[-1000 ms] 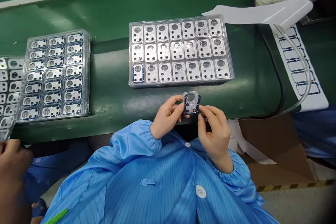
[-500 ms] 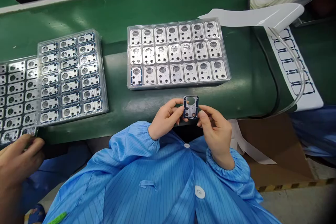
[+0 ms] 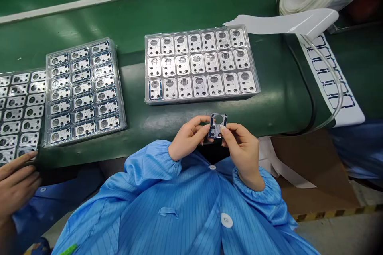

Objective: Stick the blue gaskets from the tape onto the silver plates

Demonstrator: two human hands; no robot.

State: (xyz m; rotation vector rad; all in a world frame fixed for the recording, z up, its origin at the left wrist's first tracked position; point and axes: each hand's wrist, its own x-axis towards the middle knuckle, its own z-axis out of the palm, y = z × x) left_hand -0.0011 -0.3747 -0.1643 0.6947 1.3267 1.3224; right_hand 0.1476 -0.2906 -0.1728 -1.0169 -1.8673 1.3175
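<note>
At the front edge of the green bench (image 3: 155, 121), below the clear tray (image 3: 203, 99), the small metal plate (image 3: 216, 128) is held up: its left edge is pinched by the left hand (image 3: 189, 136), its lower right side clamped by the right hand (image 3: 243, 152), thumb on top. The blue border (image 3: 212, 122) is apparently being pressed down; even, aligned pressure seems called for next.

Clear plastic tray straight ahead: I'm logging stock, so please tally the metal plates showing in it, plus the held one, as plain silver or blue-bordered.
Plain silver plates: 20, all in the clear plastic tray
Blue-bordered plates: 2, one in the tray's near left corner, the other the held plate
Total: 22
</note>
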